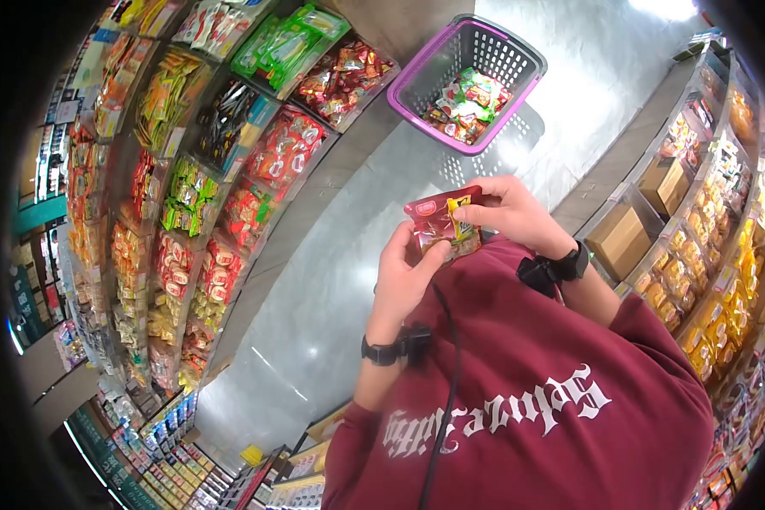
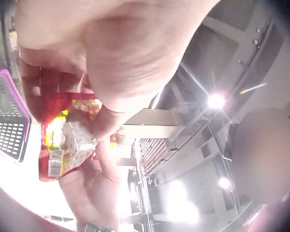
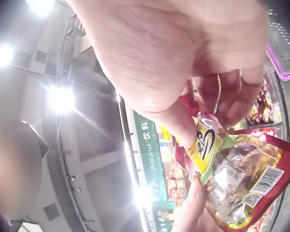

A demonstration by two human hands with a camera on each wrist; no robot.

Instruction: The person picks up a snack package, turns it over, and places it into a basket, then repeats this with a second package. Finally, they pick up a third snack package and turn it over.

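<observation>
A dark red snack packet [image 1: 439,223] with a yellow label is held between both hands in front of the chest. My left hand [image 1: 402,270] grips its lower left side, thumb across the front. On the upper right, my right hand [image 1: 510,212] pinches the packet near the yellow label with thumb and fingers. The right wrist view shows the packet's clear window [image 3: 229,176] with wrapped pieces inside and a barcode near its red edge. In the left wrist view, the left thumb [image 2: 108,123] presses over the packet, and the other fingers are partly hidden behind it.
A grey shopping basket with a purple rim [image 1: 399,109] stands on the floor ahead, several packets [image 1: 467,102] in it. Tiered shelves of bagged snacks [image 1: 178,195] line the left side. More shelves, with cardboard boxes [image 1: 625,240] and yellow packets [image 1: 722,323], run along the right.
</observation>
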